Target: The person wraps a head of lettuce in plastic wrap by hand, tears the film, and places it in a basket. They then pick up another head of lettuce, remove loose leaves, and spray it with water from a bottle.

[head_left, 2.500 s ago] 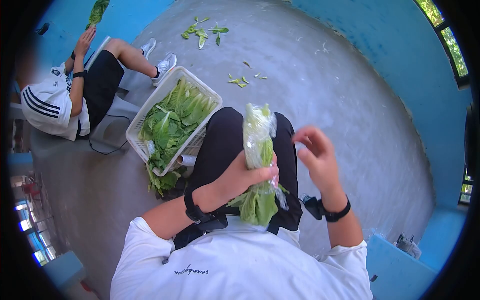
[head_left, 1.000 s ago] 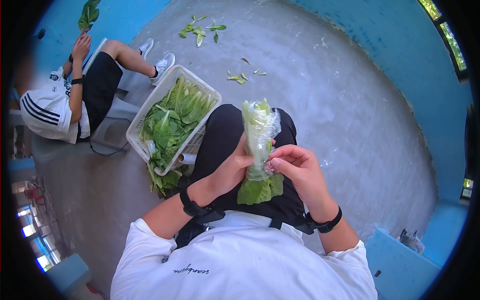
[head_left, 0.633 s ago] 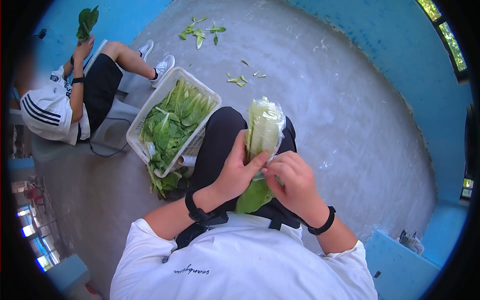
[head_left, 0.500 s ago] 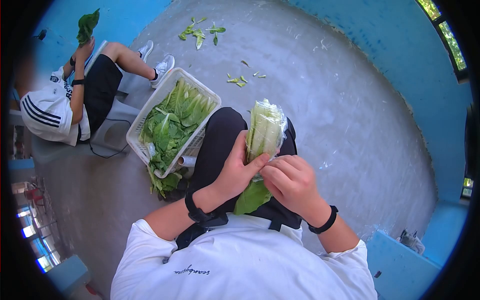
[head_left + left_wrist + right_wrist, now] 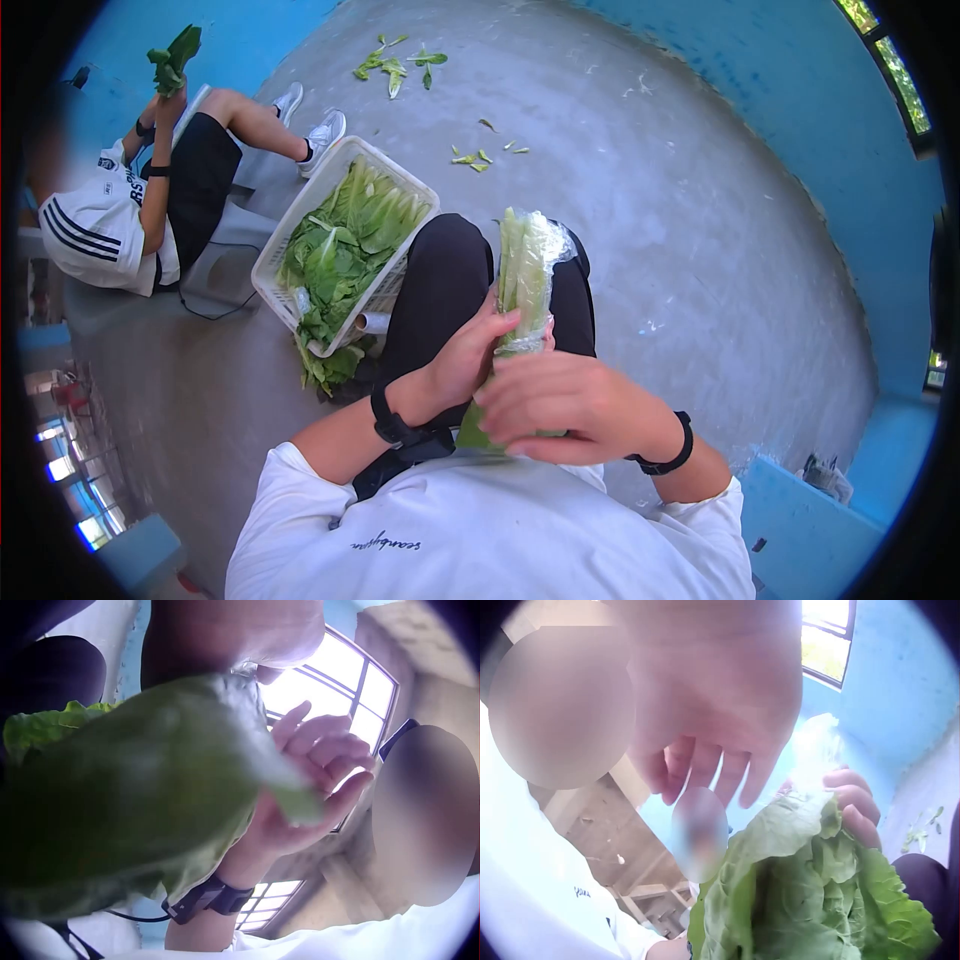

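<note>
A bundle of leafy lettuce [image 5: 522, 275], its pale stems bound in clear plastic film, stands over the lap with the leaves toward the body. My left hand [image 5: 462, 358] grips it around the middle; its curled fingers [image 5: 853, 796] show at the film's edge in the right wrist view. Over the leafy end lies my right hand [image 5: 580, 408], fingers extended and loosely spread, pinching nothing. In the right wrist view the broad green leaves [image 5: 802, 881] fan out below that hand. The left wrist view shows the right hand [image 5: 304, 772] beside the leaves, palm partly visible.
A white plastic basket [image 5: 392, 283] full of lettuce stands left of the knees, with a cardboard-cored roll [image 5: 373, 322] beside it. More leaves [image 5: 332, 370] lie under its near corner. Leaf scraps [image 5: 472, 160] dot the floor ahead. Another person [image 5: 110, 215] sits at left, holding leaves.
My right hand first comes to the bundle and pinches at the film on its side, then leaves it and moves down over the leaves, fingers opening. The left hand keeps its grip.
</note>
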`<state>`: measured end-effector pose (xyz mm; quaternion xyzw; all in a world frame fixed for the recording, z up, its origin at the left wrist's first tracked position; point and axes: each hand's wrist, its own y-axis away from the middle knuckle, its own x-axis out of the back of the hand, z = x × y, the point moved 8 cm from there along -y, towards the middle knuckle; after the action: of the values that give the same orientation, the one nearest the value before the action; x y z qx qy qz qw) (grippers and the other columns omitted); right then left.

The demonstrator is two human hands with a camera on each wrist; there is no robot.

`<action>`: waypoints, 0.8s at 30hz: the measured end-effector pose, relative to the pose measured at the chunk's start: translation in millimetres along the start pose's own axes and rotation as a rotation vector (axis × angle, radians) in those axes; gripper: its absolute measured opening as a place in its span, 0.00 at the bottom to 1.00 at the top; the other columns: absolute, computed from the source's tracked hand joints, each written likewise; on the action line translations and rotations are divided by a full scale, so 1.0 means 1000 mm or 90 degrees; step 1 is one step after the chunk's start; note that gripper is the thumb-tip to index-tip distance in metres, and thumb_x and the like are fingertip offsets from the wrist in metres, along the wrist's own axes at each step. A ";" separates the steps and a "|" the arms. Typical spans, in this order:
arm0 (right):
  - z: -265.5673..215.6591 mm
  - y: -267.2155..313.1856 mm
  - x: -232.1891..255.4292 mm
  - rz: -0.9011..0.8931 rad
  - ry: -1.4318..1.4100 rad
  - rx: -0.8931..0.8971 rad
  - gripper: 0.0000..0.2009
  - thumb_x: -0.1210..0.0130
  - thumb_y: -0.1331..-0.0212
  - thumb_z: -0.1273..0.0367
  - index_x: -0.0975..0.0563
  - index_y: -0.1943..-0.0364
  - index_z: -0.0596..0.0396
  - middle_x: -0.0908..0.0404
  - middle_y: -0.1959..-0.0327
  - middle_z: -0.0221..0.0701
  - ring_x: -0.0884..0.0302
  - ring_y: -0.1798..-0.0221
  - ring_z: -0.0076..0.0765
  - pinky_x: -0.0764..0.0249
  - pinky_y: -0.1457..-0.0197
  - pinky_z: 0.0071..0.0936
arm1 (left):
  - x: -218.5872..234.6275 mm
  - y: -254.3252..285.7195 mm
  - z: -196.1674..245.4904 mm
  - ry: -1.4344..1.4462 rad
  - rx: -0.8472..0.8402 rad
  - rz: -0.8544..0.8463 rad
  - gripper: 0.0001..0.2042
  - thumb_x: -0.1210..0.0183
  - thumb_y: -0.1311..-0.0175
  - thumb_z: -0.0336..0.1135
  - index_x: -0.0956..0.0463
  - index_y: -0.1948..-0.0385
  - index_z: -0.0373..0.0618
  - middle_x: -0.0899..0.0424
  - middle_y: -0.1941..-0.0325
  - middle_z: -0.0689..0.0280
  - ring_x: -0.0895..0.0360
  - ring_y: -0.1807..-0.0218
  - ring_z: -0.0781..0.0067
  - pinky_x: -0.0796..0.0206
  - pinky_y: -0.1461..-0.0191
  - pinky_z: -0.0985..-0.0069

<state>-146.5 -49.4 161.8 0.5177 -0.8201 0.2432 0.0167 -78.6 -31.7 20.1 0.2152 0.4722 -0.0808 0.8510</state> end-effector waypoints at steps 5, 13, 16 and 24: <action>0.036 0.049 0.044 0.316 -0.088 -0.191 0.04 0.37 0.44 0.77 0.18 0.65 0.57 0.15 0.66 0.31 0.17 0.60 0.33 0.24 0.51 0.32 | 0.007 0.001 -0.001 0.067 0.007 -0.057 0.40 0.39 0.32 0.45 0.56 0.24 0.52 0.27 0.47 0.61 0.25 0.44 0.68 0.31 0.35 0.64; 0.078 0.045 0.026 0.294 -0.094 -0.363 0.35 0.29 0.48 0.69 0.31 0.34 0.60 0.21 0.44 0.36 0.22 0.41 0.35 0.27 0.36 0.35 | -0.012 0.005 0.007 -0.262 -0.031 -0.064 0.56 0.22 0.50 0.45 0.57 0.23 0.47 0.31 0.41 0.65 0.30 0.39 0.71 0.36 0.32 0.68; 0.094 0.041 0.020 0.234 -0.141 -0.399 0.41 0.28 0.49 0.68 0.36 0.30 0.58 0.23 0.41 0.37 0.25 0.37 0.34 0.29 0.32 0.37 | -0.024 0.005 0.010 -0.411 -0.074 -0.112 0.56 0.25 0.44 0.41 0.63 0.22 0.46 0.40 0.30 0.60 0.42 0.27 0.67 0.44 0.25 0.64; 0.107 0.051 0.013 0.282 -0.399 -0.385 0.47 0.25 0.48 0.65 0.41 0.25 0.57 0.30 0.32 0.35 0.30 0.32 0.32 0.35 0.28 0.36 | -0.019 0.000 0.015 -0.542 -0.079 -0.044 0.37 0.34 0.34 0.35 0.49 0.29 0.42 0.31 0.35 0.54 0.29 0.34 0.63 0.35 0.32 0.64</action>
<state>-171.9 -87.3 52.1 0.3513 -0.9098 -0.1759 -0.1336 -77.2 -39.6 43.5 0.0948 0.0897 -0.1623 0.9781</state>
